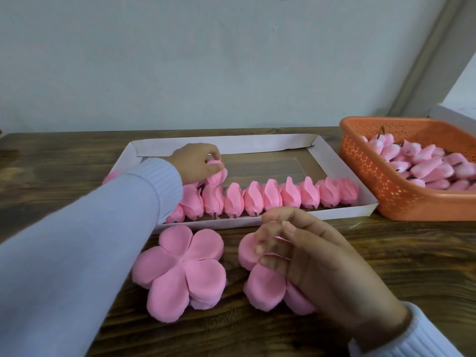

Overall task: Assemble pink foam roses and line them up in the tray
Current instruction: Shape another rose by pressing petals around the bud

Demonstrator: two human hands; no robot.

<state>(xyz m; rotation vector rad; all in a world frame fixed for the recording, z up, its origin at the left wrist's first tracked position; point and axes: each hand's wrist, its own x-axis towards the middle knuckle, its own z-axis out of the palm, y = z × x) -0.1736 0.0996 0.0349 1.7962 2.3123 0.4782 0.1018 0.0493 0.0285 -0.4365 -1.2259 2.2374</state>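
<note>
Standing by the table (401,256), what I see closest is the right hand (316,256). Its fingers are bent, with their tips on top of a stack of petal sheets (260,289). Whether it has one sheet pinched free I cannot tell. Just left of it lies a second stack (180,274) with no hand on it, five rounded lobes fanned out. These sheets look feather-light, soft and thin, so I judge they will cling to one another. One is best taken by the edge of a lobe and peeled off, or several may come at once.

Beyond the stacks sits the tray (340,166), shallow white card. A row of roses (273,197) lies side by side along its near wall, short dark stems pointing towards me. The left hand (195,163) reaches in over the row's left end, fingertips closed round a rose (219,175) just behind the row, apparently to start a second line. Foam like this probably dents and unrolls easily, so a light hold low on the wrapped body seems wise, with no squeeze at the tip.

Farther right, just beside the tray, an orange basket (381,186) holds a heap of pink buds (425,166) on stems.
</note>
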